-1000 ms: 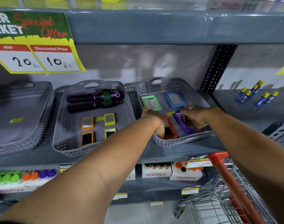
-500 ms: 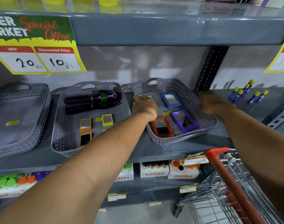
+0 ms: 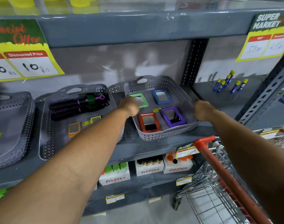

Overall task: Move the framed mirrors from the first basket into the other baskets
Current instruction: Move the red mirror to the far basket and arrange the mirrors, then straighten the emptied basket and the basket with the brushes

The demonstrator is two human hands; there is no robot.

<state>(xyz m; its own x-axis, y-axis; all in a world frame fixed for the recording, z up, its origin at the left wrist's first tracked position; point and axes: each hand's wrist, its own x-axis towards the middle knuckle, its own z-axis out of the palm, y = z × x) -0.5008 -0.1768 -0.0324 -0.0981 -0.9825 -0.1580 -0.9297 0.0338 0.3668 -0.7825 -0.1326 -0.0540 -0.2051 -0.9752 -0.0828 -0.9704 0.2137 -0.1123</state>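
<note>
Both hands, left hand (image 3: 130, 107) and right hand (image 3: 202, 109), grip the sides of a perforated grey plastic basket (image 3: 163, 135), fingers clenched, holding four rectangular colour-framed mirrors (image 3: 148, 122).

Both hands grip a grey basket (image 3: 155, 136) on the shelf (image 3: 154, 146): the left hand (image 3: 130, 106) at its nine o'clock rim, the right hand (image 3: 202, 109) at three o'clock. Inside lie green (image 3: 145, 101), blue (image 3: 161, 97), orange (image 3: 148, 122) and purple (image 3: 173, 116) framed mirrors.

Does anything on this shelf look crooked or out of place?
Yes. The right-hand basket holding four framed mirrors sits askew: it is turned relative to the shelf edge, and its front corner juts past the edge. The left hand and right hand are at its two side rims. Nothing looks spilled or broken.
</note>
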